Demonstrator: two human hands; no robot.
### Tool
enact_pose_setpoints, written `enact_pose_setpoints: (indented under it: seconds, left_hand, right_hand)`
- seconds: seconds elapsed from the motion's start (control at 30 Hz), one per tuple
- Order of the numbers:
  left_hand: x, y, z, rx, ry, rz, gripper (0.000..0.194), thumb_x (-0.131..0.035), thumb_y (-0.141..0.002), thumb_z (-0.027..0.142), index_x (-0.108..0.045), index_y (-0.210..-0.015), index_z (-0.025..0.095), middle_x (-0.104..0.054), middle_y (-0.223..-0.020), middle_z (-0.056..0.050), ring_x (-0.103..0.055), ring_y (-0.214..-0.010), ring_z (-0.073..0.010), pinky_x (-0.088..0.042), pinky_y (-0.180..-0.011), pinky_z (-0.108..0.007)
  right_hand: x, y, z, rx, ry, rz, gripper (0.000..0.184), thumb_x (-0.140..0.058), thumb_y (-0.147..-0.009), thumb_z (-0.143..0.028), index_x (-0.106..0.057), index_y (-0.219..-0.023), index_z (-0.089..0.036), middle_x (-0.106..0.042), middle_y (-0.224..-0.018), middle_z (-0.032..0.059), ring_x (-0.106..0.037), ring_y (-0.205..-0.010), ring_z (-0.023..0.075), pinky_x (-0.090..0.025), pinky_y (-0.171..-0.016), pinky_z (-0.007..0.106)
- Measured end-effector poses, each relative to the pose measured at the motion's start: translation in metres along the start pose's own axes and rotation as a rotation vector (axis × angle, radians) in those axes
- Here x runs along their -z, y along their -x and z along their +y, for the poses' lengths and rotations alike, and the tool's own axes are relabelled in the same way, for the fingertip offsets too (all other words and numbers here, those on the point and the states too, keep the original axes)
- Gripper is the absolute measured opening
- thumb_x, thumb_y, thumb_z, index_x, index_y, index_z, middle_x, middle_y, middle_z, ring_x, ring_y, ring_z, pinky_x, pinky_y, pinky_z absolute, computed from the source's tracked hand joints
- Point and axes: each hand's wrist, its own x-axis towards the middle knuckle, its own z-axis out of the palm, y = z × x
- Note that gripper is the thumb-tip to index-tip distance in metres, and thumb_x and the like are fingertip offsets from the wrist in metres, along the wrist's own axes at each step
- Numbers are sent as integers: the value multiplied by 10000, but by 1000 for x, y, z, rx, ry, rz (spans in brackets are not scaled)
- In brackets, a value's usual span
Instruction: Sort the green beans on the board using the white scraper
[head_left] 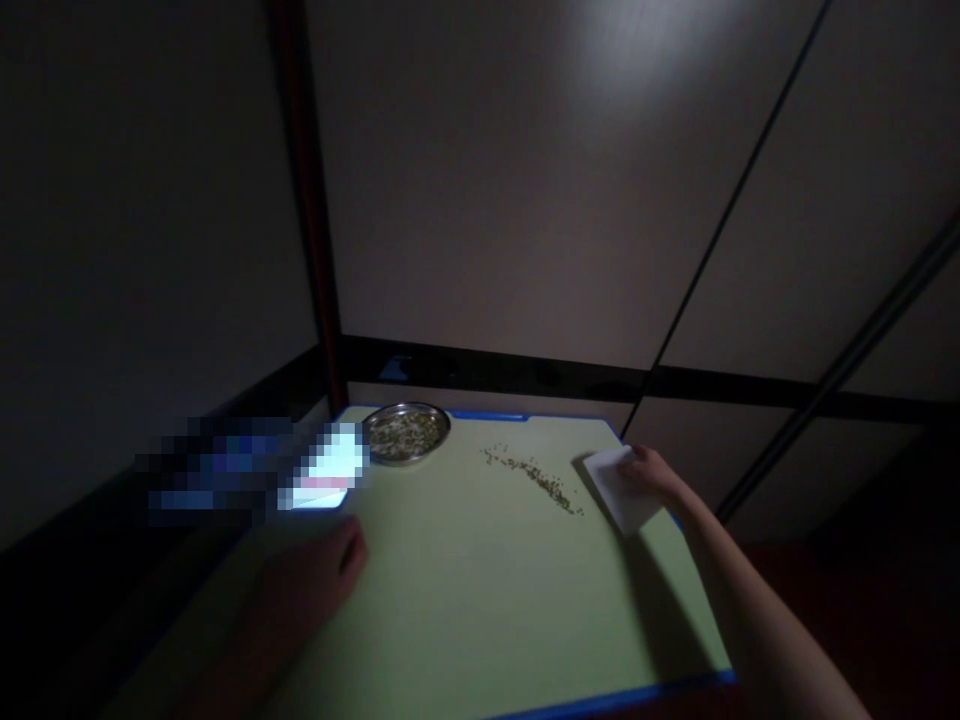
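Observation:
My right hand point(654, 472) grips a white card point(616, 492) and holds it on edge on the pale green table point(480, 600), at its right side. Just left of the card lies a thin line of small scattered seeds point(534, 472). A shallow metal plate point(406, 433) with more seeds in it stands at the table's far edge. My left hand point(319, 572) rests on the table at the near left in shadow; its fingers are too dark to read.
The table has a blue rim point(615, 698). A bright blurred patch point(324, 468) lies left of the plate. Dim wall panels with dark strips rise behind the table. The room is very dark.

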Motion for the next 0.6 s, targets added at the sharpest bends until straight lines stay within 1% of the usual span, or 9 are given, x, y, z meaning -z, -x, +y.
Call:
enact_pose_setpoints:
  seconds: [0.07, 0.17, 0.27, 0.37, 0.43, 0.5, 0.6]
  left_hand:
    - [-2, 0, -2, 5, 28, -8, 290, -329, -927, 407, -583, -913, 268, -736, -858, -48, -687, -756, -222, -378, -635, -322]
    - [-1, 2, -3, 35, 66, -56, 287, -341, -921, 398, -596, -922, 267, -741, -882, -49, -693, -786, -225, -411, -677, -333]
    - [4, 4, -1, 80, 95, -88, 324, -339, -923, 411, -625, -960, 264, -751, -927, -61, -698, -802, -235, -442, -711, -351]
    - [6, 4, 0, 86, 134, -123, 414, -277, -941, 436, -642, -1021, 257, -756, -943, -74, -703, -811, -245, -461, -720, -369]
    - [5, 2, -1, 106, 126, -148, 449, -261, -942, 452, -648, -1057, 256, -760, -938, -82, -706, -817, -260, -471, -727, -390]
    - [4, -1, -2, 130, 107, -167, 477, -253, -942, 458, -647, -1116, 255, -763, -957, -94, -709, -832, -278, -481, -743, -415]
    - [3, -3, -3, 146, 85, -186, 514, -236, -946, 454, -642, -1176, 238, -761, -1005, -122, -713, -869, -298, -492, -775, -442]
  right_hand:
    - [-11, -22, -10, -8, 8, 0, 518, -588, -756, -201, -580, -1256, -64, -727, -1011, 159, -699, -787, 227, -530, -560, 244]
    - [-26, -50, -23, -14, 42, 0, 538, -628, -733, -209, -594, -1256, -87, -726, -1013, 148, -697, -801, 226, -512, -564, 232]
    - [-34, -68, -25, -18, 88, -23, 516, -640, -723, -205, -616, -1226, -94, -731, -961, 133, -691, -764, 222, -498, -558, 237]
    - [-40, -76, -20, -27, 132, -61, 501, -631, -734, -201, -618, -1219, -81, -731, -879, 117, -680, -719, 224, -484, -548, 250]
    - [-44, -77, -17, -19, 156, -89, 497, -627, -742, -205, -619, -1224, -84, -730, -847, 102, -680, -735, 230, -482, -568, 254]
    - [-50, -76, -20, 6, 170, -119, 518, -637, -740, -211, -614, -1245, -98, -734, -889, 98, -683, -800, 236, -488, -615, 255]
    - [-64, -71, -31, 65, 173, -179, 598, -669, -720, -215, -581, -1299, -92, -721, -1047, 119, -671, -921, 239, -493, -700, 253]
